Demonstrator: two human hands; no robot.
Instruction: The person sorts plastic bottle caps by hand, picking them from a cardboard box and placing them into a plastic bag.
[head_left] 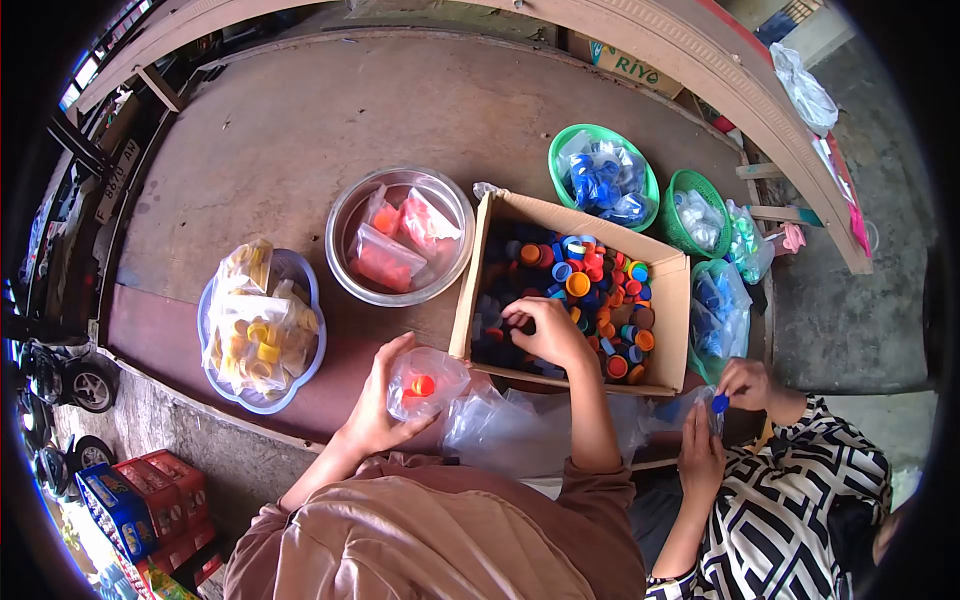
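Note:
My left hand point(385, 405) is closed around a clear plastic bag point(452, 383), with its mouth held wide. A few orange-red bottle caps point(423, 386) lie inside it. My right hand point(548, 332) reaches over the left part of a cardboard box point(577, 212). Its fingers are curled together above dark caps; whatever they pinch, if anything, is hidden. Mixed bottle caps point(578, 285) in orange, red, blue, yellow and brown fill the box. Clear empty bags point(500, 425) lie between my body and the box.
A steel bowl point(338, 255) holds bags of red caps; a pale blue basin point(310, 370) holds bagged yellow caps. Green baskets point(655, 190) with bagged caps line the right side. At right, a co-worker's hands point(705, 455) hold a blue cap point(720, 403) and a bag.

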